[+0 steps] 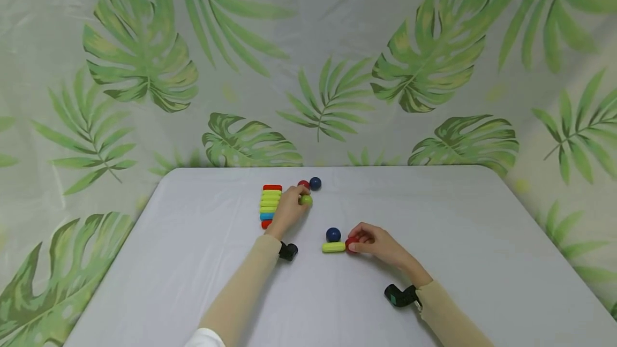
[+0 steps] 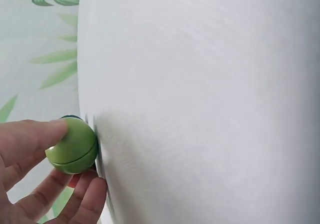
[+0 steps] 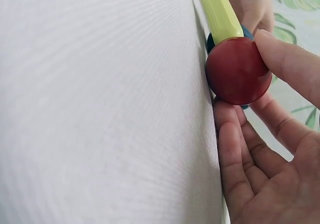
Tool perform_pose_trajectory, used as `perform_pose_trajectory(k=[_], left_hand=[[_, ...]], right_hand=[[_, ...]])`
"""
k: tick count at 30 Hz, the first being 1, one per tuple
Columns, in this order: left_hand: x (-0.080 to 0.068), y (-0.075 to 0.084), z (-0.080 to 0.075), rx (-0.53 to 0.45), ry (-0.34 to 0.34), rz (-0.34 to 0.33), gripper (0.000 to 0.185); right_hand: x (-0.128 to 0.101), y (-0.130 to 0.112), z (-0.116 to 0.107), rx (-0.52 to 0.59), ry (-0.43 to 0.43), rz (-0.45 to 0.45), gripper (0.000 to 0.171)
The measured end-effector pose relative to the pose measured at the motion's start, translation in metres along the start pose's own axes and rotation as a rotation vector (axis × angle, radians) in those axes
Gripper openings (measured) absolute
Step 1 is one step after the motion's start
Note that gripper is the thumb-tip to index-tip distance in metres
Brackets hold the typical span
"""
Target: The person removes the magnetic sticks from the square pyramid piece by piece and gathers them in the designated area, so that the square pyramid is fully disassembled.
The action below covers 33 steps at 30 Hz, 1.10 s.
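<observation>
My left hand (image 1: 288,209) pinches a green ball (image 2: 75,145) between thumb and fingers, low over the far part of the table. Just beyond it sit a red ball (image 1: 303,183) and a dark blue ball (image 1: 315,183), side by side. My right hand (image 1: 382,242) grips another red ball (image 3: 239,71) at the table surface, thumb on one side and fingers on the other. This ball is right at the end of a yellow-green rod (image 1: 333,248). Behind the rod is a second dark blue ball (image 1: 333,234).
Left of my left hand, several short red, yellow and blue rods (image 1: 269,203) lie stacked in a column, partly covered by the hand. All stands on a white-covered table (image 1: 458,218). A leaf-patterned curtain (image 1: 332,25) hangs behind its far edge.
</observation>
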<state>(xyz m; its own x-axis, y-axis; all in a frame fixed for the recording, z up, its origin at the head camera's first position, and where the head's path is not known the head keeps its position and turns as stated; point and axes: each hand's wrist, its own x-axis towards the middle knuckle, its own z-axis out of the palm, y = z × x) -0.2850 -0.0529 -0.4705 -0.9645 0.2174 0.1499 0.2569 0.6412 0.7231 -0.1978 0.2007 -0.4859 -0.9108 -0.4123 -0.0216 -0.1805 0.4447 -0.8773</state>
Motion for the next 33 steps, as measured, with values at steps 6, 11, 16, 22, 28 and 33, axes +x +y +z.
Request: perform_pose_trajectory(k=[6, 11, 16, 22, 28, 33], left_hand=[[-0.022, 0.005, -0.002, 0.023, -0.034, 0.040, 0.022], [-0.058, 0.017, 0.000, -0.070, -0.334, 0.085, 0.020], [-0.077, 0.029, 0.016, -0.053, -0.360, 0.116, 0.023], [-0.082, 0.038, 0.023, 0.023, -0.278, 0.132, 0.018], [-0.084, 0.042, 0.018, 0.048, -0.290, 0.150, 0.016], [-0.088, 0.043, 0.015, 0.058, -0.293, 0.154, 0.016]], right_hand=[[0.000, 0.001, 0.000, 0.005, -0.005, -0.005, 0.025], [-0.001, 0.000, -0.001, -0.016, -0.002, 0.005, 0.025], [-0.001, -0.002, -0.002, -0.013, 0.004, -0.015, 0.024], [-0.001, -0.001, 0.000, -0.006, -0.008, -0.038, 0.023], [0.000, 0.000, 0.001, -0.029, 0.003, -0.037, 0.024], [0.000, -0.001, 0.004, -0.018, 0.003, -0.048, 0.024]])
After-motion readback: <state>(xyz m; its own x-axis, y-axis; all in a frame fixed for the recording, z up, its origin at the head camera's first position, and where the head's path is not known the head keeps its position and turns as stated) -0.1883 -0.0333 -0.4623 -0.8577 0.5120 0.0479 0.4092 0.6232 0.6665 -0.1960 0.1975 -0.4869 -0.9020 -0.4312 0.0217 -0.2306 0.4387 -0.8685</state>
